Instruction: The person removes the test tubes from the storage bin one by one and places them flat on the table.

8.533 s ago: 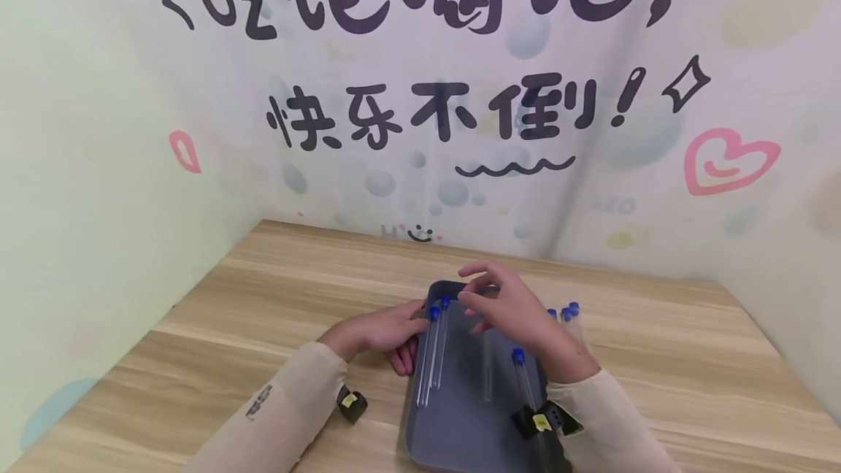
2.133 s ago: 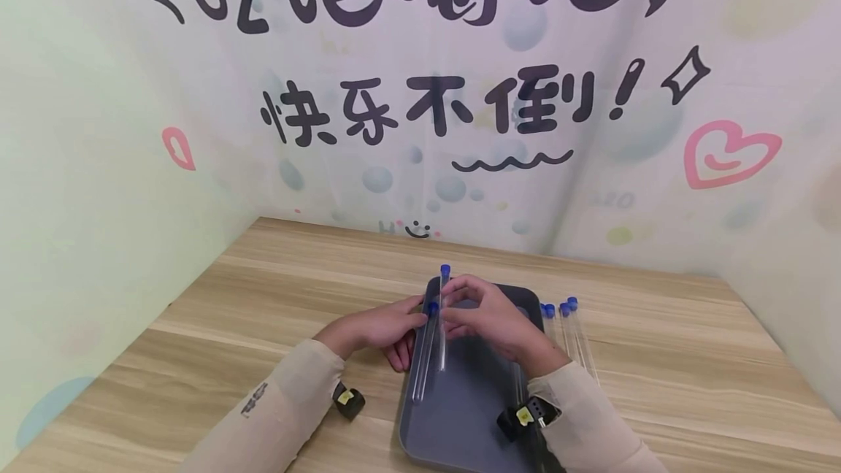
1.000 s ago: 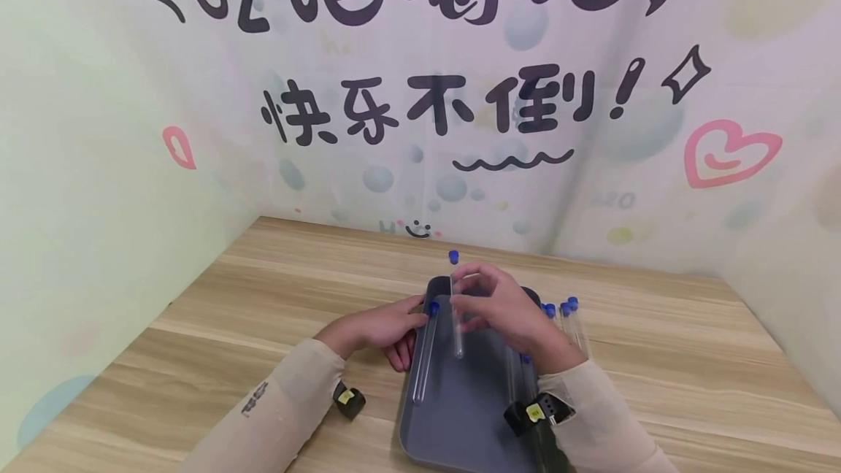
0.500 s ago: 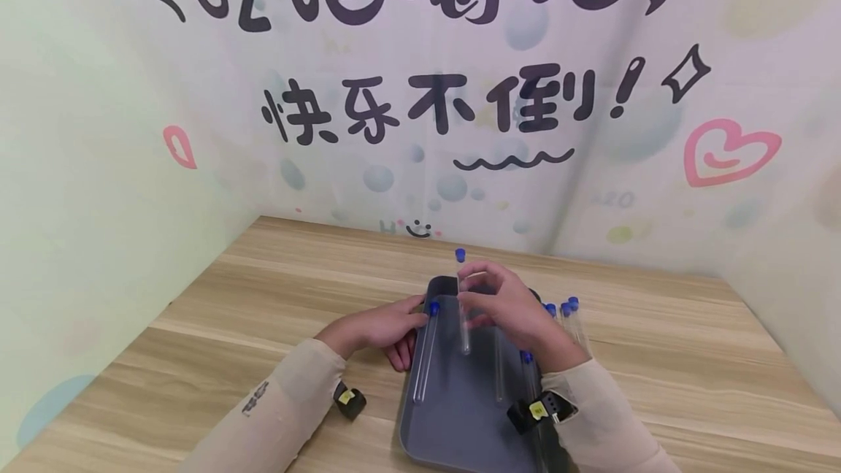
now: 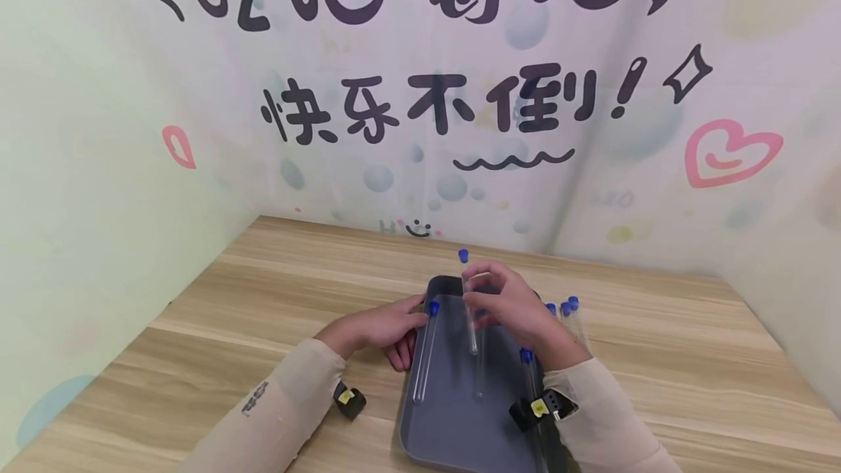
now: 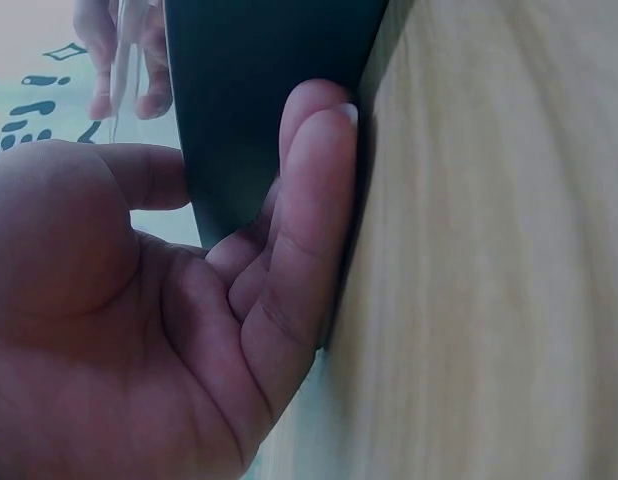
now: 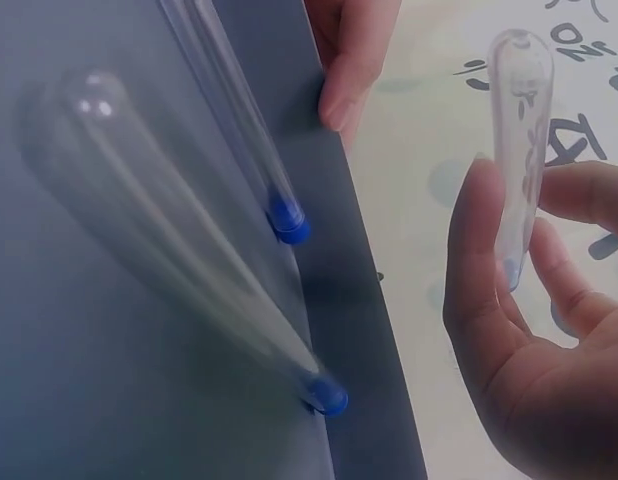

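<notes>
From the head feed I see the right hand (image 5: 511,305) pinching a blue-capped tube (image 5: 474,341), slightly tilted, over the grey tray (image 5: 447,436). Left hand (image 5: 388,327) lies against the tray's left wall, fingers nearly straight. A second tube (image 5: 427,360) lies along that wall inside. Capped tubes (image 5: 574,304) sit past the right rim; the right sleeve (image 5: 601,414) blocks part of my view there.

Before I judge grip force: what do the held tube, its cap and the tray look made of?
Held tube: smooth, clear glass or plastic; the background shows through. Cap: probably plastic, solid opaque blue. Tray: matte dark grey, perhaps plastic or coated metal; no sharp reflections show.
</notes>
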Action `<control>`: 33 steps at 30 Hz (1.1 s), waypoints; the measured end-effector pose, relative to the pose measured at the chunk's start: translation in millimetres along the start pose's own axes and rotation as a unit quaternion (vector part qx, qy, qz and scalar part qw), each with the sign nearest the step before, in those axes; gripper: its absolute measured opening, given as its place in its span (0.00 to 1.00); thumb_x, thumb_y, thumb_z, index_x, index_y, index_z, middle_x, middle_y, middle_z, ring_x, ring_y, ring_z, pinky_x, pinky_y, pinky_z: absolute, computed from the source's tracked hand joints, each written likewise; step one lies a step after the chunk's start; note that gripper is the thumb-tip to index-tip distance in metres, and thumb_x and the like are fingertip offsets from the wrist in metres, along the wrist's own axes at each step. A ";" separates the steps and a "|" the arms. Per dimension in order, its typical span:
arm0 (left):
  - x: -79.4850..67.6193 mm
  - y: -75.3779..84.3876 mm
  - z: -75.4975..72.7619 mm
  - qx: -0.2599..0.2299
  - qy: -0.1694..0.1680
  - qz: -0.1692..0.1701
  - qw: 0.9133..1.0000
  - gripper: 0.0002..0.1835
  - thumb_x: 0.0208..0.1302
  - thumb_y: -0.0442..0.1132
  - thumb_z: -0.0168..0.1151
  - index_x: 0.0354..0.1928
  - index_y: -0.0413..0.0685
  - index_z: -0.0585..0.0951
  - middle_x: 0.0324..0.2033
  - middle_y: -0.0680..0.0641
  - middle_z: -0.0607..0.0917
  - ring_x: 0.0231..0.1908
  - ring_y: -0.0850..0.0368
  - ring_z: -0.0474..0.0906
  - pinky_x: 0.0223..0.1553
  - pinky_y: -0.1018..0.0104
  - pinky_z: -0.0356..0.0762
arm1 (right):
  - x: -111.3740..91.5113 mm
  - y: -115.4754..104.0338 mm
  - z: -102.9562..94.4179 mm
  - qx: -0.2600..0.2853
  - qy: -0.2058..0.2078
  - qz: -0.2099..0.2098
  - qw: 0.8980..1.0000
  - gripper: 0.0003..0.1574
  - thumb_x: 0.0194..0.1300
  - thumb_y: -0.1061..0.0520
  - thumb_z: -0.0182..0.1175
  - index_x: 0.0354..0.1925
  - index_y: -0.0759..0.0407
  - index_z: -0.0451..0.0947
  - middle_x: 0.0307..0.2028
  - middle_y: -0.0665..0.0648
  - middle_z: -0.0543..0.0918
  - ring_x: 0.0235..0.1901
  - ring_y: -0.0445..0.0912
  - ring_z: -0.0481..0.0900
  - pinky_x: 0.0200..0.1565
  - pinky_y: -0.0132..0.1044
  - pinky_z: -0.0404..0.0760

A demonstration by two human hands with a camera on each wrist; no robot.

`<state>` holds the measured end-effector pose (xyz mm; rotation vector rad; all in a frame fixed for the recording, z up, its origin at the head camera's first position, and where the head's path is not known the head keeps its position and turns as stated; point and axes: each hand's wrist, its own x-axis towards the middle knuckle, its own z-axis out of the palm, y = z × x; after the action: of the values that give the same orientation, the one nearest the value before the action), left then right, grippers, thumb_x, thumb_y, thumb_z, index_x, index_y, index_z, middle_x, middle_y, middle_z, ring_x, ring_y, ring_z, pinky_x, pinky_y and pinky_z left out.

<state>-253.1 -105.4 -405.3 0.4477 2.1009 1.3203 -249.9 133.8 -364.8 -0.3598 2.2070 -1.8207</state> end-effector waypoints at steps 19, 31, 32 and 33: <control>2.3 -2.5 -0.5 0.001 0.004 -0.002 1.000 0.31 0.80 0.45 0.39 0.80 0.59 0.47 0.20 0.42 0.81 0.15 0.54 0.80 0.19 0.60 0.85 | 3.2 6.9 -1.3 -0.026 0.005 0.007 1.000 0.20 0.70 0.64 0.57 0.59 0.63 0.69 0.48 0.63 0.76 0.34 0.49 0.78 0.34 0.43 0.88; 0.3 -1.1 -0.4 0.004 0.000 -0.002 1.000 0.31 0.81 0.45 0.38 0.80 0.58 0.46 0.20 0.42 0.81 0.16 0.55 0.80 0.19 0.60 0.85 | 3.3 8.0 0.4 -0.042 0.007 0.023 0.999 0.21 0.71 0.65 0.56 0.60 0.66 0.68 0.50 0.66 0.76 0.34 0.49 0.79 0.34 0.44 0.89; 0.6 -1.2 -0.5 0.004 -0.001 -0.004 1.000 0.31 0.81 0.45 0.38 0.80 0.58 0.46 0.20 0.43 0.82 0.16 0.55 0.81 0.19 0.61 0.85 | 3.2 8.1 0.5 -0.043 0.007 0.024 0.999 0.21 0.71 0.65 0.56 0.60 0.66 0.68 0.49 0.66 0.76 0.34 0.49 0.79 0.34 0.44 0.89; 0.5 -0.9 -0.7 0.006 -0.003 -0.004 1.000 0.31 0.81 0.45 0.38 0.80 0.58 0.45 0.20 0.43 0.81 0.16 0.55 0.80 0.20 0.61 0.85 | 3.2 8.5 0.5 -0.043 0.006 0.025 0.999 0.21 0.71 0.65 0.56 0.60 0.66 0.68 0.49 0.65 0.76 0.34 0.49 0.79 0.34 0.44 0.89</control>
<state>-253.9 -106.1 -406.0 0.4471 2.1047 1.3016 -253.0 133.8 -373.3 -0.3077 2.2867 -1.7117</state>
